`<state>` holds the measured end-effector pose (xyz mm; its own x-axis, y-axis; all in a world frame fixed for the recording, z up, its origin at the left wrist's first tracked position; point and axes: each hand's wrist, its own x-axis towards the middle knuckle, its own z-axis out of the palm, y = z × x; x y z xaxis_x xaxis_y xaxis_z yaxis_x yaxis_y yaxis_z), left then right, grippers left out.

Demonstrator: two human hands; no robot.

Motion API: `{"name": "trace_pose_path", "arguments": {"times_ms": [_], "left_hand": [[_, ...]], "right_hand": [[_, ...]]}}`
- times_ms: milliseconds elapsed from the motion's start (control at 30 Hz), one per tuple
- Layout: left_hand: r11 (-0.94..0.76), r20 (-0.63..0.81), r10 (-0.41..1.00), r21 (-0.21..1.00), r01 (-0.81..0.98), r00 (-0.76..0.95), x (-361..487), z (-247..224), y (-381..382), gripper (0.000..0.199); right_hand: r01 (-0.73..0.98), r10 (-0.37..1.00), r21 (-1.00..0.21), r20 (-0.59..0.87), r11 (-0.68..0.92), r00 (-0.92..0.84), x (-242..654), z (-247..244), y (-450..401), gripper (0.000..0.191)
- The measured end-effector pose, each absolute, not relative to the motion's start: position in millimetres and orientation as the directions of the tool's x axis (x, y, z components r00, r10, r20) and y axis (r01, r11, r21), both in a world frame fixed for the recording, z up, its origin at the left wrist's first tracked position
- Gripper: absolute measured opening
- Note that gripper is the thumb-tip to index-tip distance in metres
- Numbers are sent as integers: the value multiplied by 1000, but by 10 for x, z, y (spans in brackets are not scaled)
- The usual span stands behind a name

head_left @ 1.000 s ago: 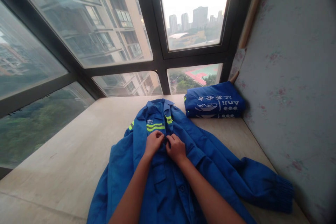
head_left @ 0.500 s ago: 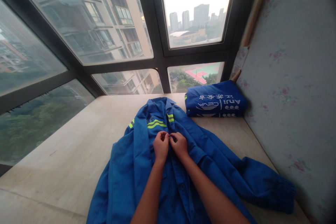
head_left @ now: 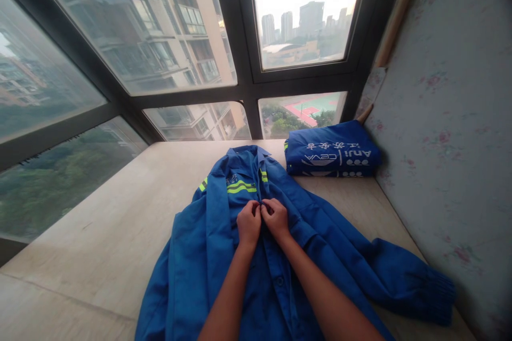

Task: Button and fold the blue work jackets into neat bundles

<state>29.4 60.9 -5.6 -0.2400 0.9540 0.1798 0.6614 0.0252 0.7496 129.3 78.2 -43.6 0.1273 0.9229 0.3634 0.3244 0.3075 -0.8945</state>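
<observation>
Pinching the blue long-sleeved cloth jacket [head_left: 219, 226], left hand [head_left: 249, 221] and right hand [head_left: 276, 218] should align the apparent front edges between them.

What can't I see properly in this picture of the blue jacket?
All in the head view:
Blue jacket: its bottom is cut off by the picture's lower edge.
Left hand and right hand: curled in, they hide exactly what they pinch.
Chest lettering: too small and blurred.
</observation>
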Motion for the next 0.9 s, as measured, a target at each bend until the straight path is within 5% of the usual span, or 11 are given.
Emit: {"name": "trace_pose_path", "arguments": {"times_ms": [600,900], "left_hand": [[14,168,968,712,702,-189,231,-9,673,17],[119,32,966,828,548,-258,156,13,856,29]], "right_hand": [[669,953,-707,303,227,-3,1242,-404,719,30],[700,914,-614,382,364,-140,1236,-334,629,39]]}}
